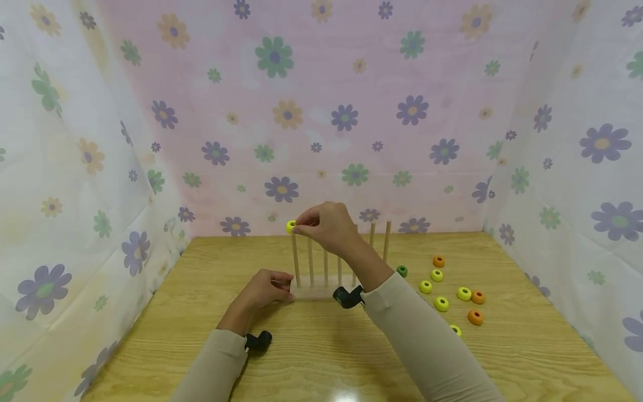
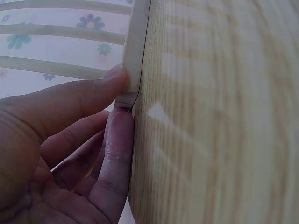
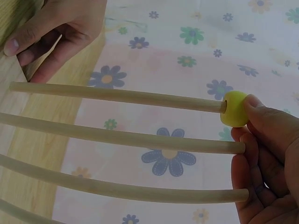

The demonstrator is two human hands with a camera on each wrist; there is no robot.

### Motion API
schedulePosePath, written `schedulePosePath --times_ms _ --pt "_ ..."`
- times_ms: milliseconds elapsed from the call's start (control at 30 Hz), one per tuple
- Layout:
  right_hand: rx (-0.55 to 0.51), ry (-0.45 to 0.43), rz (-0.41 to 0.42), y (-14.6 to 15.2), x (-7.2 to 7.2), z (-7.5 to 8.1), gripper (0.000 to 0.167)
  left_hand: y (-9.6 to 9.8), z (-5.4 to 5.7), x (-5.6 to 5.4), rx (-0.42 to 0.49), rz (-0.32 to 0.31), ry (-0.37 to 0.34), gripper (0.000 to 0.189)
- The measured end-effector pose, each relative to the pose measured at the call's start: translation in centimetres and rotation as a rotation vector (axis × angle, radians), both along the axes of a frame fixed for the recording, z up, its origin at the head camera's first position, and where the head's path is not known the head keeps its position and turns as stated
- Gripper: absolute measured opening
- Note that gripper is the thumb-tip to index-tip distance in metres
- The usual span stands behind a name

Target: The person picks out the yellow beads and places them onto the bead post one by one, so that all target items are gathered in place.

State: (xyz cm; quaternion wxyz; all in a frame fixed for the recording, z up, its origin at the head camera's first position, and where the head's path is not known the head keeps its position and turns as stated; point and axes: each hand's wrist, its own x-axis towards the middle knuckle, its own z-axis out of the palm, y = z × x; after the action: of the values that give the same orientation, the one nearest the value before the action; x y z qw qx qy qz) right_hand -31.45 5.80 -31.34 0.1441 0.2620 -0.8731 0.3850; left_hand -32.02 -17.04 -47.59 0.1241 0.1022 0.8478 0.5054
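Observation:
A wooden peg rack (image 1: 316, 291) stands on the table, several thin upright pegs rising from its base. Between thumb and fingers my right hand (image 1: 329, 228) pinches a yellow bead (image 3: 235, 109) at the top of the leftmost peg (image 3: 140, 97). That peg's tip is inside the bead's hole in the right wrist view. My left hand (image 1: 263, 290) grips the left end of the base (image 2: 133, 60), thumb on one face and a finger against the end. The right hand and forearm hide parts of the other pegs in the head view.
Right of the rack lie loose beads: a green bead (image 1: 402, 271), several yellow ones such as this bead (image 1: 441, 304), and orange ones such as this bead (image 1: 475, 317). The right sleeve (image 1: 422, 335) partly covers one yellow bead (image 1: 456, 330). Flowered cloth (image 1: 311, 151) surrounds the table (image 1: 201, 312).

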Motion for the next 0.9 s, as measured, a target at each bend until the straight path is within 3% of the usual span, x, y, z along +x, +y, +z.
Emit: schedulePosePath --times_ms 900 --pt "0.006 0.010 0.004 0.17 0.15 -0.01 0.011 0.06 0.09 0.23 -0.012 -0.002 0.010 0.052"
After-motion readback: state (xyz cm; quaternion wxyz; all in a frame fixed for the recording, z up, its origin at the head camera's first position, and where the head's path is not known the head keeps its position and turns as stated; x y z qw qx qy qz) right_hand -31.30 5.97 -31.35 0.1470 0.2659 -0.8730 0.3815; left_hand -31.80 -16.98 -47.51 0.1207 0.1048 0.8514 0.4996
